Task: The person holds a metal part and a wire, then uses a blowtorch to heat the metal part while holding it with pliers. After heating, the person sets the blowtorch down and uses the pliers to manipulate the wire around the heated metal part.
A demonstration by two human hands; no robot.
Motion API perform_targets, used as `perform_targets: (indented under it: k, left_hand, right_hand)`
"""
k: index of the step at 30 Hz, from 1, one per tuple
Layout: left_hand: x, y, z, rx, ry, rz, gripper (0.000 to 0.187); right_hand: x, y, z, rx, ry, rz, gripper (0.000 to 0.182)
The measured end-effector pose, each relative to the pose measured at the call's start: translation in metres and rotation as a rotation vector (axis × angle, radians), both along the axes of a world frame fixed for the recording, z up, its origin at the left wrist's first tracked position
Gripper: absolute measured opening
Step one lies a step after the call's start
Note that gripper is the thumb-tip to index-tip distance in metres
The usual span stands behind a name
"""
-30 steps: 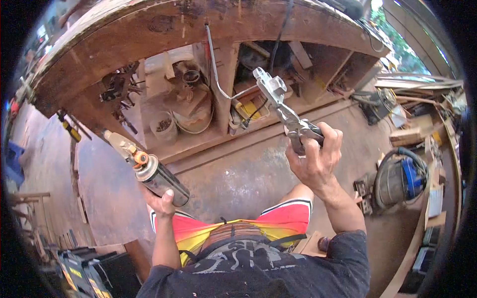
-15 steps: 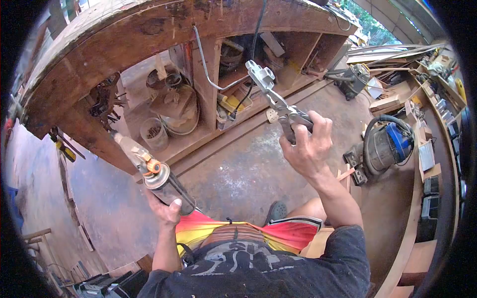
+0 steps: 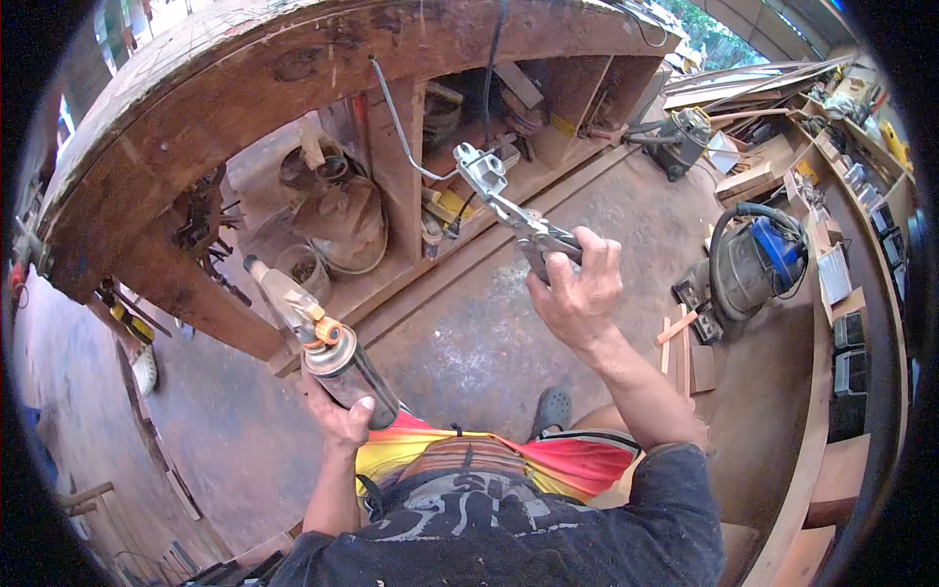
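Observation:
My left hand [image 3: 342, 419] is wrapped round the gas canister of a blowtorch [image 3: 360, 377]. The torch has an orange knob, and its nozzle points up and left toward the workbench; no flame shows. In my right hand [image 3: 585, 284], the fingers are closed on the handles of a pair of pliers [image 3: 541, 233]. The pliers' jaws clamp a grey metal fitting [image 3: 481, 174], held up in front of the bench shelves. Torch and fitting are well apart. My palm hides part of the plier handles.
A curved wooden workbench [image 3: 323, 59] fills the front, with buckets [image 3: 303, 269] and scraps on its lower shelves. At right stand a blue-topped shop vacuum [image 3: 768, 254], a second vacuum [image 3: 683, 142] and a long wooden shelf of boxes. Another person's shoe [image 3: 145, 370] shows at far left.
My right hand has shifted left and slightly down with the pliers and fitting, and the fitting has turned a little. The torch appears slightly lower and further right. A shoe now shows at left.

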State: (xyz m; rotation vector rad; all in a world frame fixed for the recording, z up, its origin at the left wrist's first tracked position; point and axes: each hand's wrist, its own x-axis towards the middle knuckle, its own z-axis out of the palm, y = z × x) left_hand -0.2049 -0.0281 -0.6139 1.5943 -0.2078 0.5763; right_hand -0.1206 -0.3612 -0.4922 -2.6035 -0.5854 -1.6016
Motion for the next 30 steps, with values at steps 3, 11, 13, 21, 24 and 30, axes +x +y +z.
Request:
perform_targets:
  k: [3, 11, 13, 21, 24, 30]
  left_hand:
    - [0.001, 0.001, 0.005, 0.044, 0.044, -0.021, 0.104]
    - [0.002, 0.008, 0.012, 0.071, 0.062, 0.018, 0.103]
    - [0.001, 0.014, 0.002, 0.076, 0.055, 0.038, 0.102]
    - [-0.008, 0.022, 0.004, 0.073, 0.092, 0.012, 0.097]
    - [-0.009, 0.026, 0.003, 0.129, 0.083, 0.03, 0.098]
    - [-0.017, 0.025, 0.002, 0.137, 0.141, 0.032, 0.1]
  right_hand:
    - [-0.004, 0.013, -0.017, 0.054, 0.019, -0.008, 0.038]
    - [-0.001, 0.068, -0.055, 0.271, 0.015, -0.009, 0.037]
    - [-0.003, 0.079, -0.063, 0.329, 0.042, 0.02, 0.036]
    - [-0.009, 0.093, -0.09, 0.419, 0.175, 0.03, 0.04]
    - [-0.016, 0.096, -0.106, 0.473, 0.274, 0.033, 0.043]
    - [-0.023, 0.058, -0.134, 0.935, 0.567, 0.052, 0.039]
